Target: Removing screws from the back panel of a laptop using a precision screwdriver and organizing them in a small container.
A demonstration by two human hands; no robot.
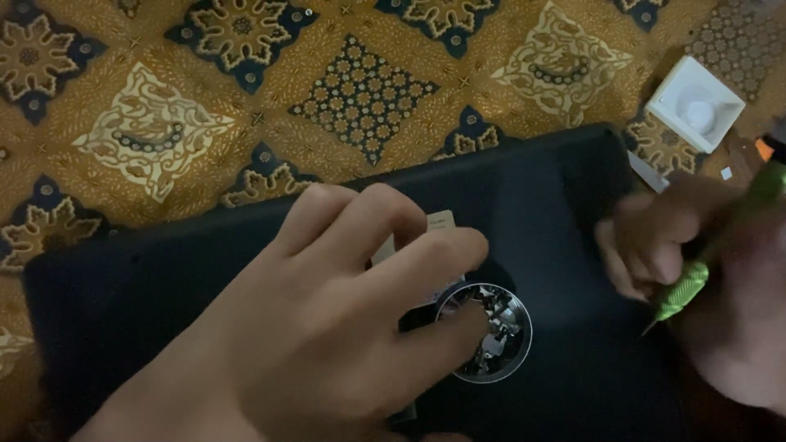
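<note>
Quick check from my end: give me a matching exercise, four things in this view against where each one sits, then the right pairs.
Things:
1. green-handled screwdriver
2. round clear dish of small metal parts
3. white square plastic tray
4. flat black slab

Places:
A. on the patterned cloth, top right
B. in the right hand
C. under both hands
D. at the left hand fingertips

Pairs: 1-B, 2-D, 3-A, 4-C

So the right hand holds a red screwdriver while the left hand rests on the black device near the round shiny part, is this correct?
Not quite: the head view shows the screwdriver in the right hand is green, not red. The rest holds: the left hand rests on the black device beside the round shiny part.
</note>
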